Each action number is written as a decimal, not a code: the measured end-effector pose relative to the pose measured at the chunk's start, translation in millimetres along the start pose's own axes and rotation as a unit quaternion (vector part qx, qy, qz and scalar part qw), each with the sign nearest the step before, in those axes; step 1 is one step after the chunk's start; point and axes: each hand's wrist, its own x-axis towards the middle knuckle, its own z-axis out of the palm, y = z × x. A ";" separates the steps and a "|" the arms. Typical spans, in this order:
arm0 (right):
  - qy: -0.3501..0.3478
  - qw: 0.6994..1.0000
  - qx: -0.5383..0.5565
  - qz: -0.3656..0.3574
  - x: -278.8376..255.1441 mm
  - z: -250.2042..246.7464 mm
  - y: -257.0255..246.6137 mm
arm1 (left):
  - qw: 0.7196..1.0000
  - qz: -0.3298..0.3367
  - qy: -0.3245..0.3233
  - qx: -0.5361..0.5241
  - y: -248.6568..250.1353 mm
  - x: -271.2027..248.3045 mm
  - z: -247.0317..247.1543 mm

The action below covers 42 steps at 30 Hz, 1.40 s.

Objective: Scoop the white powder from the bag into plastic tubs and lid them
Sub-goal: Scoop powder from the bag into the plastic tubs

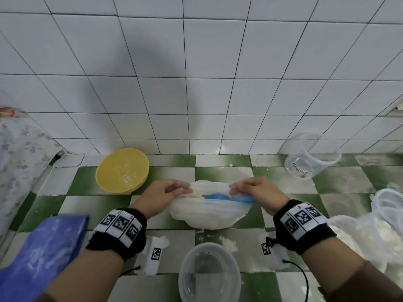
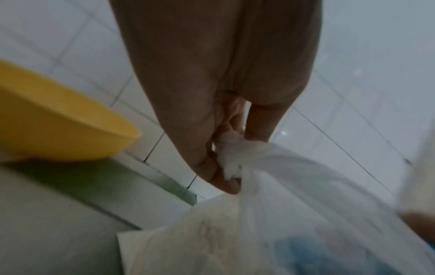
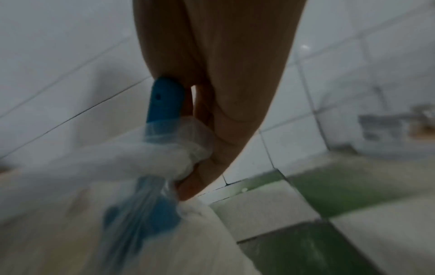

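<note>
Left hand (image 1: 166,191) grip: pinches bag (image 1: 209,214) mouth, left edge.
Right hand (image 1: 254,191) grip: pinches right edge.
Blue scoop (image 1: 229,197): inside bag.
Tub (image 1: 209,273): unlidded, near side of counter (image 1: 340,184).

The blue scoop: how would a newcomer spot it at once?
Find the green-and-white checkered counter and the white powder bag between both hands. The blue scoop lies inside the bag's mouth, handle by the right hand; nothing else there is bright blue plastic.
</note>
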 end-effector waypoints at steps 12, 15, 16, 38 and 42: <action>0.039 0.854 0.503 0.126 -0.6 9.2 21.8 | 0.815 -0.090 0.063 -0.568 -26.5 -0.2 19.5; 0.032 0.848 0.518 0.111 -3.0 8.7 27.6 | 0.810 -0.084 0.063 -0.577 -32.8 -1.9 20.6; 0.029 0.853 0.510 0.106 -4.3 7.8 28.8 | 0.813 -0.083 0.057 -0.573 -34.2 -2.0 19.4; 0.029 0.865 0.493 0.092 -13.7 1.4 42.9 | 0.825 -0.156 -0.007 -0.544 -45.8 -21.6 12.8; 0.011 0.862 0.502 0.069 -16.7 4.0 44.0 | 0.826 -0.140 -0.020 -0.545 -48.4 -23.0 13.8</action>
